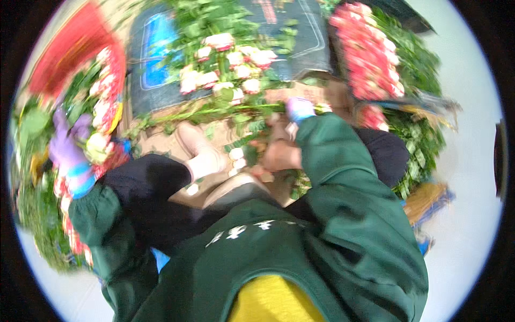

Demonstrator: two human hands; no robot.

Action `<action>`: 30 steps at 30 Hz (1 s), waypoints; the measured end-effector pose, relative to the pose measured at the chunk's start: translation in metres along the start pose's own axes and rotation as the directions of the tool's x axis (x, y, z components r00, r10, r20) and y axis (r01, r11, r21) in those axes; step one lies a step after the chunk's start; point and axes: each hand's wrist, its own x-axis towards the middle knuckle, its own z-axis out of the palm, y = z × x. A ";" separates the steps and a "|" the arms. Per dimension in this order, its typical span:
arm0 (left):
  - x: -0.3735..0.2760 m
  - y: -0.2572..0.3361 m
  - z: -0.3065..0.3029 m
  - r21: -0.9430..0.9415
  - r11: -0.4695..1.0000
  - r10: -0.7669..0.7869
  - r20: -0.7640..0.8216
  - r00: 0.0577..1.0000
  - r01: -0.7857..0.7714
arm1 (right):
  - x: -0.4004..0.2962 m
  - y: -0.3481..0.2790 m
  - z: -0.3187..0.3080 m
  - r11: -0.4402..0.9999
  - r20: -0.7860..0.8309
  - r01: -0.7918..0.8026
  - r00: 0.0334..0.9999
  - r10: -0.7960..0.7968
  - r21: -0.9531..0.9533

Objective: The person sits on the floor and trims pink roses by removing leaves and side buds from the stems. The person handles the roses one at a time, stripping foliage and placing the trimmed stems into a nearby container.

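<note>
My left hand (pixel 66 147), in a purple glove, reaches among leafy stems at the left with its fingers spread. A pale rose head (pixel 97 147) lies close beside it; blur hides whether they touch. In front of me my right hand (pixel 301 106), also gloved, is closed around a long green rose stem (pixel 225 109). That stem lies crosswise to the left, and a small pale bloom (pixel 324 108) shows just right of the hand. Beyond the stem, a loose group of white and pink roses (pixel 235 60) rests on dark fabric (pixel 310 52) with leafy stems.
Pink roses (pixel 368 52) are packed in a row at the right, with foliage (pixel 422 60) behind. More roses (pixel 106 88) line the left beside a red sheet-like object (pixel 72 48). My bare feet (pixel 201 153) and cardboard (pixel 157 145) with scattered leaves lie between my knees.
</note>
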 end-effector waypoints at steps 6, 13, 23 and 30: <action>-0.003 -0.006 0.003 -0.231 0.973 -0.023 0.008 1.000 0.024 | 0.005 -0.017 -0.011 0.972 -0.002 -0.231 0.973 0.231 -0.042; 0.012 0.016 -0.008 -0.653 0.610 -0.288 0.346 0.893 0.450 | 0.021 -0.017 0.004 0.957 -0.071 -0.288 0.955 0.289 0.021; 0.017 0.039 -0.009 -0.742 0.477 -0.309 0.361 0.880 0.471 | 0.021 -0.012 0.020 0.900 -0.104 -0.302 0.931 0.349 0.313; 0.018 0.113 -0.048 -0.856 0.447 -0.189 0.192 0.963 0.259 | 0.012 0.011 0.000 0.785 -0.237 -0.095 0.925 0.297 0.612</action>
